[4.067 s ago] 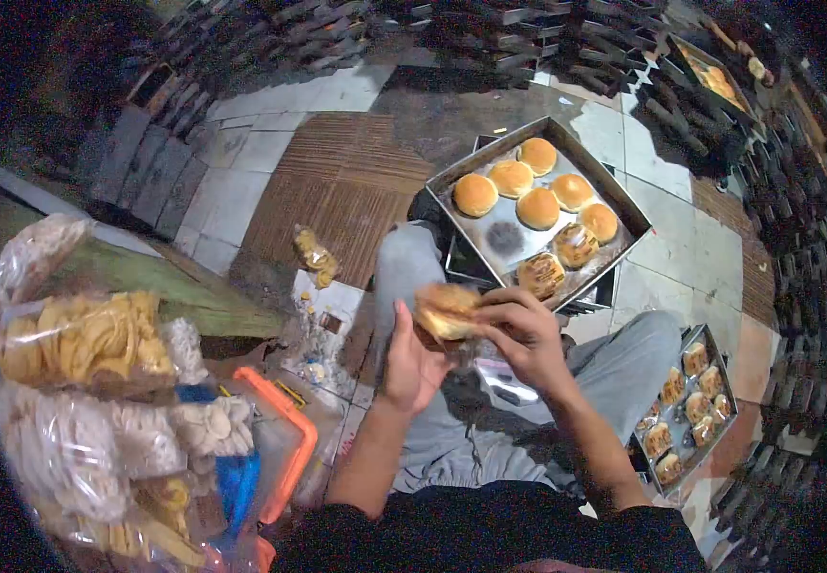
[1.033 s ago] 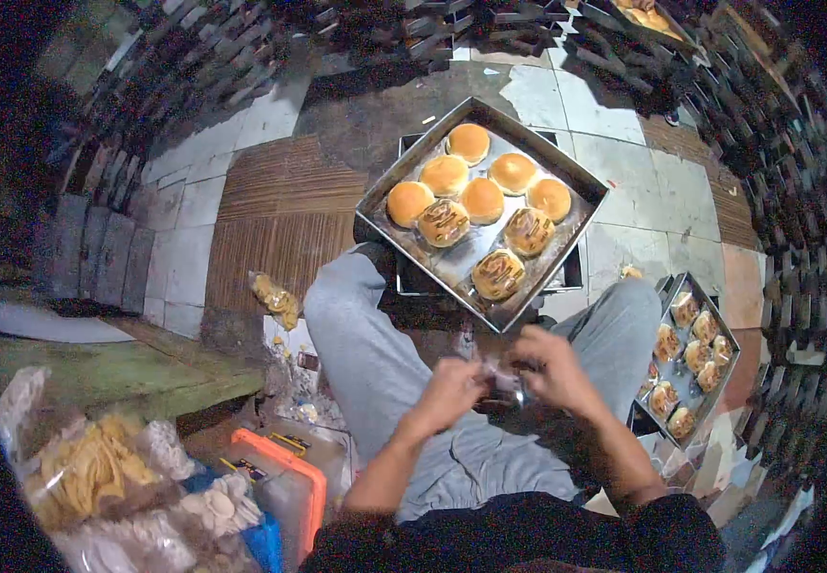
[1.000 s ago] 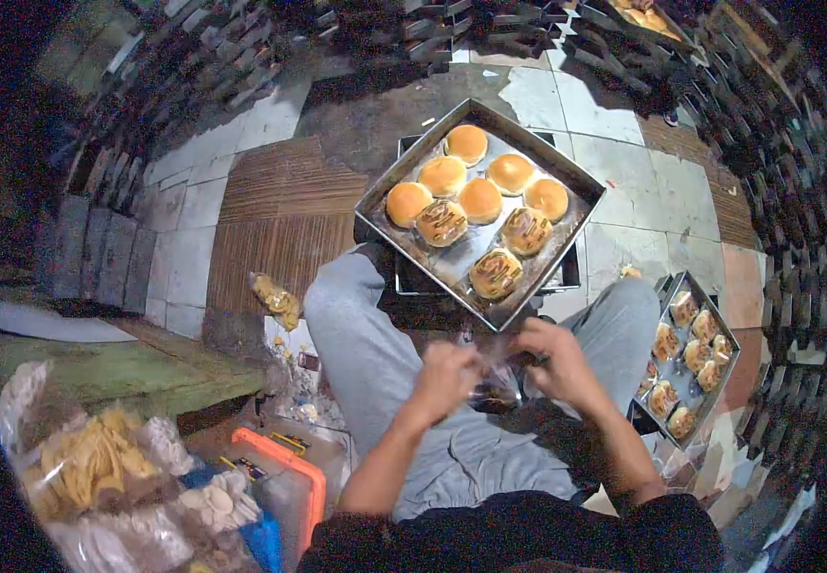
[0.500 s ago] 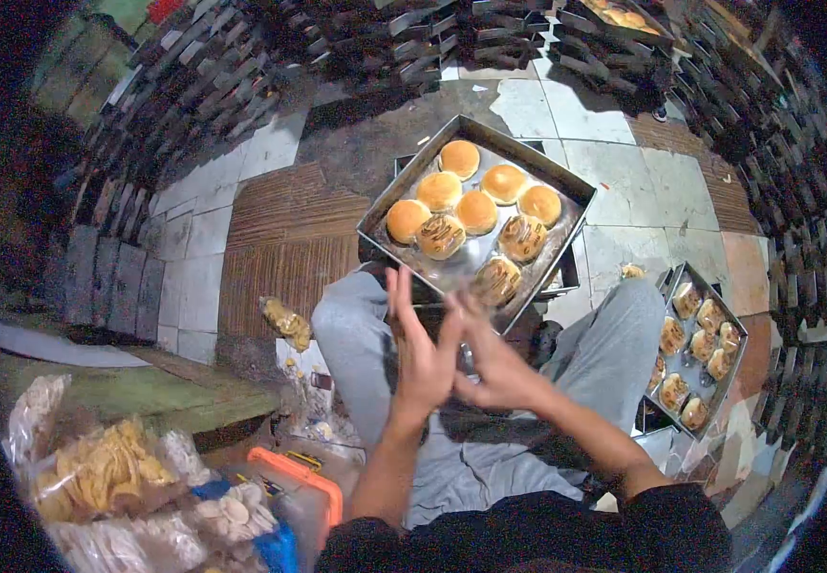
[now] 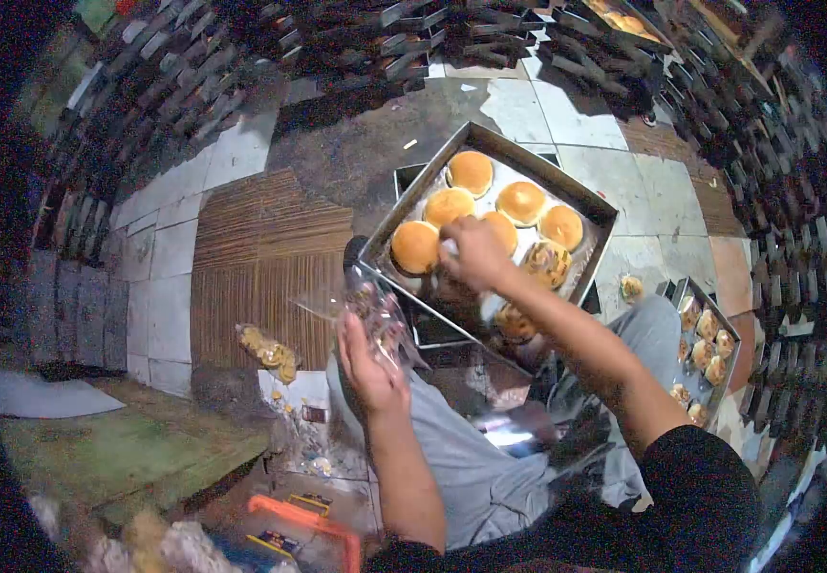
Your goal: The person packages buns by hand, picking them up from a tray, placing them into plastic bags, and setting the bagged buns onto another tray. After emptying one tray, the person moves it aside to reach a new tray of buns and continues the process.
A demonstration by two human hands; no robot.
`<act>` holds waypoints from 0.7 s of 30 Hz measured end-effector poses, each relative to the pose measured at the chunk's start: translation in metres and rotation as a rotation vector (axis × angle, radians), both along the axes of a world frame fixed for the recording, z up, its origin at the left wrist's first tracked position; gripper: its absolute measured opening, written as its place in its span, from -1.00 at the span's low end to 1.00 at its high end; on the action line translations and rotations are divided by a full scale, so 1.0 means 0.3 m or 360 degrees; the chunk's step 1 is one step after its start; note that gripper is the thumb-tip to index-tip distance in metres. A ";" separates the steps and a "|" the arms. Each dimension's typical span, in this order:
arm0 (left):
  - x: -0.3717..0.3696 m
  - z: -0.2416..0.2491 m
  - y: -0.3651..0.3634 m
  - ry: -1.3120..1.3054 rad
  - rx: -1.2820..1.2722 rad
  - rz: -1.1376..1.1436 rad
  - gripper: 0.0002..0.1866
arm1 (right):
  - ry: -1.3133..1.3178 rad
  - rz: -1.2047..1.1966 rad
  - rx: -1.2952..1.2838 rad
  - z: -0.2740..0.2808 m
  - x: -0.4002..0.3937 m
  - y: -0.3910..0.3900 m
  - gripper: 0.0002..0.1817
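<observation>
A square metal tray (image 5: 593, 267) holds several round buns, some plain golden like the bun (image 5: 472, 174), others with dark streaks like the bun (image 5: 546, 264). My right hand (image 5: 478, 253) is over the tray's middle, fingers closed around something small and whitish that I cannot make out; it hides part of the buns. Beside the tray's near-left edge, my left hand (image 5: 372, 371) holds a clear plastic bag (image 5: 380, 320) with dark bits visible through it. Another sheet of clear plastic (image 5: 580, 449) lies over my right leg.
A second tray (image 5: 730, 368) of streaked buns stands at the right. Bagged food (image 5: 268, 351) lies on the floor at left, near an orange-handled box (image 5: 308, 520). A green surface (image 5: 136, 449) is at lower left. Dark stacked trays (image 5: 795, 286) surround the floor.
My hands were close together below the tray and have separated. The right has moved up over the buns; the left has moved left and now holds the plastic bag. The view has shifted somewhat.
</observation>
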State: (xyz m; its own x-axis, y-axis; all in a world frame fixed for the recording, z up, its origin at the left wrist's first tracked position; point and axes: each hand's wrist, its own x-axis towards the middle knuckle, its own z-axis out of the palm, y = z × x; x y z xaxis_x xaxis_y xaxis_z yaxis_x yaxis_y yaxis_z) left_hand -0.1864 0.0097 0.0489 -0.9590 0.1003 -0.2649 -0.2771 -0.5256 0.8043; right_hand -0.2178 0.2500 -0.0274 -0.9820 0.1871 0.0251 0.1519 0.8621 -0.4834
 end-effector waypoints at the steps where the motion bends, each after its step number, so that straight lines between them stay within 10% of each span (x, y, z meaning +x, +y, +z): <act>1: 0.003 0.013 0.004 -0.0013 0.0040 -0.0096 -0.47 | 0.0076 -0.0187 0.0020 -0.036 -0.040 0.056 -0.60; 5: -0.008 0.016 0.003 -0.0075 0.0060 -0.0144 -0.44 | -0.0016 -0.0739 0.0293 -0.120 -0.305 0.343 -0.36; 7: -0.028 0.005 0.001 0.0022 0.0083 -0.0242 -0.43 | 0.0222 -0.1024 0.0340 -0.330 -0.450 0.515 -0.57; 9: -0.039 0.026 0.011 -0.0013 0.0063 -0.0232 -0.44 | -0.0318 -0.0913 -0.1002 -0.284 -0.512 0.641 -0.66; 11: -0.043 0.035 0.014 -0.0043 0.0209 -0.0314 -0.53 | -0.0316 -0.0871 -0.1153 -0.100 -0.466 0.553 -0.74; 14: -0.042 0.035 0.025 -0.0021 0.0128 -0.0352 -0.49 | 0.0286 -0.0665 -0.1249 -0.306 -0.417 0.553 -0.75; 17: -0.024 -0.006 0.033 0.0045 0.0092 -0.0421 -0.46 | 0.0843 -0.1564 -0.1190 -0.370 -0.287 0.541 -0.62; 19: -0.006 0.000 0.041 0.0040 0.0126 -0.0364 -0.47 | 0.1726 -0.1833 -0.2418 -0.166 -0.173 0.464 -0.59; 21: 0.022 0.022 0.061 0.0030 0.0191 -0.0334 -0.50 | 0.1761 -0.1402 -0.2996 -0.077 0.027 0.505 -0.57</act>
